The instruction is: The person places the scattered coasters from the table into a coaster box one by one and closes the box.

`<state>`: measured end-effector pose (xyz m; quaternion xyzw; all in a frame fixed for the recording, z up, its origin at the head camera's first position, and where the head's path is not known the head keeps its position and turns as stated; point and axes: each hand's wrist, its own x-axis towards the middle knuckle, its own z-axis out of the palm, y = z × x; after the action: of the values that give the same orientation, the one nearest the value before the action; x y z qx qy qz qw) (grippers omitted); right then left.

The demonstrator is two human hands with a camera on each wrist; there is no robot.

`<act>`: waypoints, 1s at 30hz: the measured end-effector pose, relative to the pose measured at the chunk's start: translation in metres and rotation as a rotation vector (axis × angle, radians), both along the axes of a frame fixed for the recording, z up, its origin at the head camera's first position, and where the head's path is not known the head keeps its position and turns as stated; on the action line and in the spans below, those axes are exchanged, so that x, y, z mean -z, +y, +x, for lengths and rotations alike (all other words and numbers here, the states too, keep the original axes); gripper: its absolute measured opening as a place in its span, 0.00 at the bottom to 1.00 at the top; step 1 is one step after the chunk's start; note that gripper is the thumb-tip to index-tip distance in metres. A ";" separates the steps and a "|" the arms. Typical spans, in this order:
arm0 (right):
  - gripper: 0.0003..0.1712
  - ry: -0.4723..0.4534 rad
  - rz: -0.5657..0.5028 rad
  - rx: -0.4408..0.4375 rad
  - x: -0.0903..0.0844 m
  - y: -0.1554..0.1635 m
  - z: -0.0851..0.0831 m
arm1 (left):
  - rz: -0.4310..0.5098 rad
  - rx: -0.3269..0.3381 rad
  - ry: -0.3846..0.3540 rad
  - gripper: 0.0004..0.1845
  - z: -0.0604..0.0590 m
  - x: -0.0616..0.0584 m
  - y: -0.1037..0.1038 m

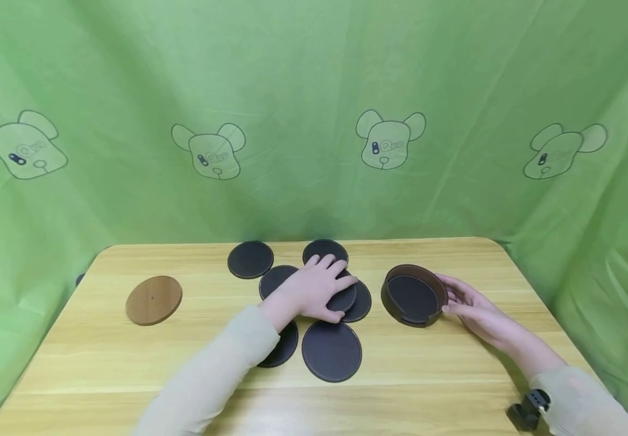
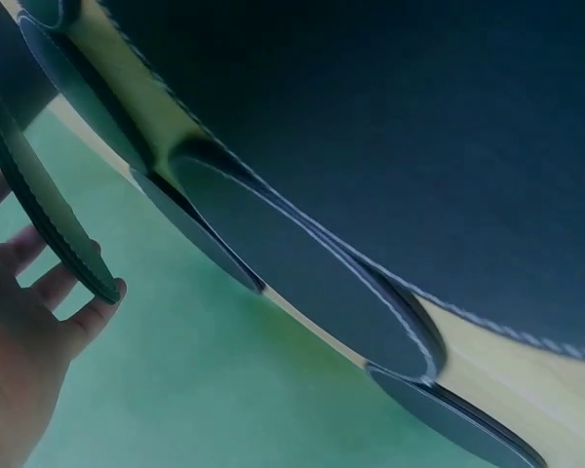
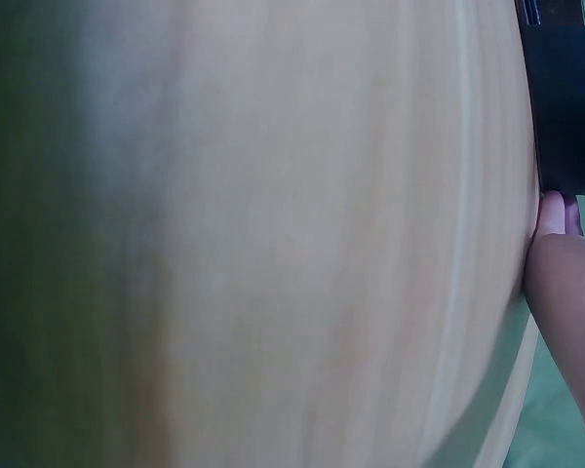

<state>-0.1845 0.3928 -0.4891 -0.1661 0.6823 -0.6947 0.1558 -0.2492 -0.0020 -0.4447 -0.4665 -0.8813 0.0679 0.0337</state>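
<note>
Dark round coasters lie scattered on a pale wooden worktop (image 1: 455,363), some overlapping at the centre. The left hand (image 1: 316,290) rests on this cluster and pinches one coaster (image 1: 344,298) by its edge, thumb below and fingers curled over the top; the left wrist view shows that disc raised off its neighbours. A round brown holder (image 1: 414,295) stands just right of the cluster, tipped so its opening faces the viewer; one dark coaster appears to sit in it. The right hand (image 1: 469,303) steadies the holder from its right side, fingers laid lightly curved against the wall. The pinched coaster thus lies directly left of the holder, near it, with the left hand the nearer. A wooden disc (image 1: 153,300) lies apart at the left, before a green curtain (image 1: 314,91).
</note>
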 end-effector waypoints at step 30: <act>0.37 -0.007 0.037 0.011 0.001 0.001 0.000 | 0.045 0.064 0.111 0.42 0.012 -0.004 0.093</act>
<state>-0.1844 0.3938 -0.4898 -0.1571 0.6954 -0.6833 0.1575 -0.2372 0.0915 -0.4408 -0.4891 -0.8639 0.0728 0.0952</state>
